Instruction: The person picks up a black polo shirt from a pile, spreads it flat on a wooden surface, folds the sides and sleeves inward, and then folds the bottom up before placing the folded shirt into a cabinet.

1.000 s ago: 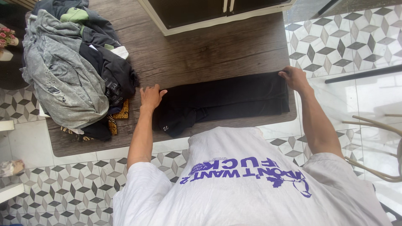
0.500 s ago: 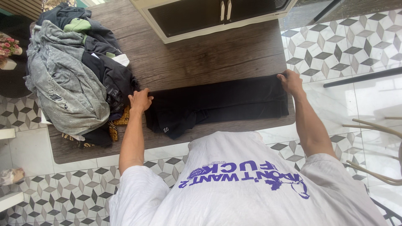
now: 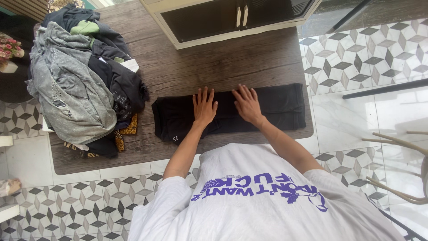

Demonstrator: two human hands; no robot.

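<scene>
1. Cloth is what both hands work on: a black folded garment (image 3: 229, 111) lying flat in a long strip along the near edge of the wooden bench (image 3: 232, 62).
2. Left hand (image 3: 204, 107) and right hand (image 3: 246, 105) rest palm-down on its middle, side by side, fingers spread, each grip flat and pinching nothing.
3. I judge it soft, light and limp; it would sag if lifted by one point, so the two ends or the folded edges look the best places to take hold.
4. A heap of clothes (image 3: 84, 76), grey and dark, sits just beside its left end, crowding that side.
5. A pale cabinet (image 3: 232, 20) stands beyond, well apart.
</scene>
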